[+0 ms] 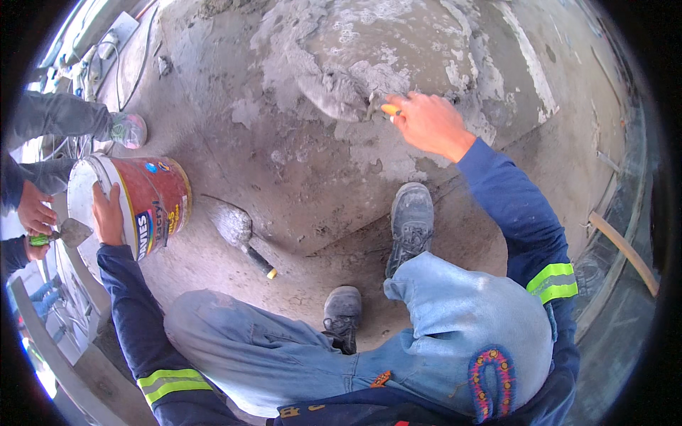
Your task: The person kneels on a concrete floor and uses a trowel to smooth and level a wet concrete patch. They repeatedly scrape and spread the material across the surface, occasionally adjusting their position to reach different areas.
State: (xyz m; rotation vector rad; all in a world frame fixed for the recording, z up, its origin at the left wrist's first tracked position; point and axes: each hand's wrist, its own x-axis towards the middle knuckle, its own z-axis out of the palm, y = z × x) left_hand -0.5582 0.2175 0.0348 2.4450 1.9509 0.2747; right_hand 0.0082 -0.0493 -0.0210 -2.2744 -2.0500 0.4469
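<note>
My right hand (430,126) is closed around the yellow-orange handle of a trowel (389,109). The trowel's blade meets a heap of wet grey mortar (334,94) on the floor and is partly lost in it. At the left, my left hand (108,214) grips the rim of a tilted red and white paint bucket (158,195), fingers over the edge. A second trowel (233,224), its blade coated with mortar and its handle dark with a yellow end, lies flat on the floor between the bucket and my boots. What the bucket holds is hard to make out.
Beyond the bucket, a co-worker's hand (35,208) holds a green-handled trowel (73,232) by its mouth. That person's shoe (128,130) stands behind it. Cables (135,78) run at the far left. A bent tan hose or pipe (625,252) lies at the right. Wet patches (398,35) spread ahead.
</note>
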